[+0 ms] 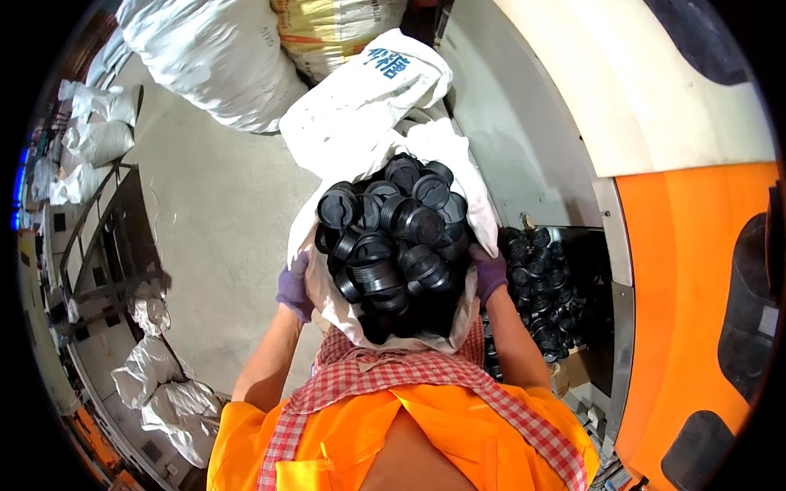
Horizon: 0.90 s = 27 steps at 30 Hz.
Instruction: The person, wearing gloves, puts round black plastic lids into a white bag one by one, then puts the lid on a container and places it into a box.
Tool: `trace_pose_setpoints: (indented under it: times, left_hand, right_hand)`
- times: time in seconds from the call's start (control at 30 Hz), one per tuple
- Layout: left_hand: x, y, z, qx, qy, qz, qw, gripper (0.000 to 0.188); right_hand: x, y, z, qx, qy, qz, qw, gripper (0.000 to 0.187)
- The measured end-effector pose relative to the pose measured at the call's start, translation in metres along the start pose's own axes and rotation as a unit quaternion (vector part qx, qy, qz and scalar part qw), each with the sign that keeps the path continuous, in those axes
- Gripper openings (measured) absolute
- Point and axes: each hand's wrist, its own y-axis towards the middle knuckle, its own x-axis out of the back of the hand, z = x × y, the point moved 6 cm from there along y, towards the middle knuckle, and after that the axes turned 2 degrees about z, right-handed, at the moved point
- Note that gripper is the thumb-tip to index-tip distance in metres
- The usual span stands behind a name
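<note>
A white woven sack (329,315) stands open in front of my body, filled to the top with black round plastic caps (377,274) with ribbed sides. My left hand (295,286), in a purple glove, grips the sack's left rim; its fingertips are hidden by the fabric. On the opposite side my right hand (490,272), gloved the same way, holds the right rim, fingers partly out of sight. The sack's loose upper cloth flops away from me at the far side. Its bottom cannot be seen.
Right of the sack, more black caps (540,286) lie heaped in an opening below a large orange and cream machine (688,311). Full white sacks (217,61) and a yellow-white sack (336,29) stand at the back. Further sacks (98,141) and a dark metal frame (115,233) line the left.
</note>
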Motion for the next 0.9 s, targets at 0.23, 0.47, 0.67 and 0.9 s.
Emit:
trace_pose_setpoints:
  times: [0.23,0.47,0.67,0.9]
  left_hand:
    - [-0.04,-0.029,-0.092,0.005,0.071,-0.081,0.994,0.038]
    - [-0.049,-0.123,-0.207,-0.084,0.039,-0.06,0.994,0.047]
    - [-0.03,-0.212,-0.264,-0.216,-0.048,-0.045,0.974,0.046]
    - [0.002,-0.275,-0.321,-0.293,-0.074,-0.119,0.946,0.045]
  right_hand:
    - [-0.014,-0.039,0.081,-0.178,0.21,0.133,0.952,0.029]
    - [-0.084,-0.121,0.253,-0.057,0.239,0.209,0.947,0.021]
    - [-0.156,-0.156,0.344,0.025,0.184,0.293,0.938,0.04]
    - [-0.237,-0.159,0.441,0.518,-0.129,0.296,0.792,0.026]
